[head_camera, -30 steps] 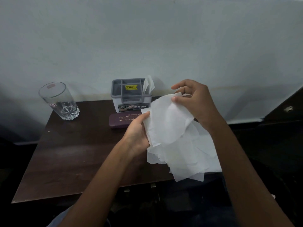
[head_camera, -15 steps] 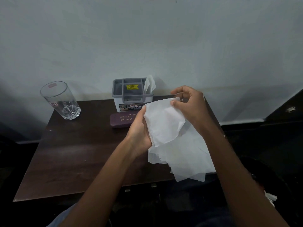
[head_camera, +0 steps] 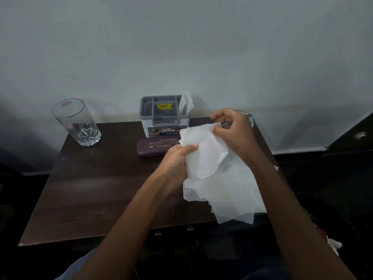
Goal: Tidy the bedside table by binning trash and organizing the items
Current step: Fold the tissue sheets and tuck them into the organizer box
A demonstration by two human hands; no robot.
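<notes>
Tissues in both my hands, held above the tabletop's (head_camera: 90, 188) right side.

My left hand (head_camera: 173, 162) pinches the white tissues (head_camera: 207, 158) at their left edge, and my right hand (head_camera: 235, 134) nips the top sheet's corner with curled fingers (head_camera: 219, 131). Behind them the grey organizer (head_camera: 164, 118) holds one tissue (head_camera: 186, 103) upright in its right compartment.

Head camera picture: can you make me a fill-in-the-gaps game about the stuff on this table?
1. The glass stands at the table's back ____ corner.
2. The sticker inside the grey organizer is ____ in colour.
3. The purple case lies in ____ of the organizer.
4. The left grip and the right grip hold ____ tissue sheets.

Missing words: left, yellow, front, white.
</notes>
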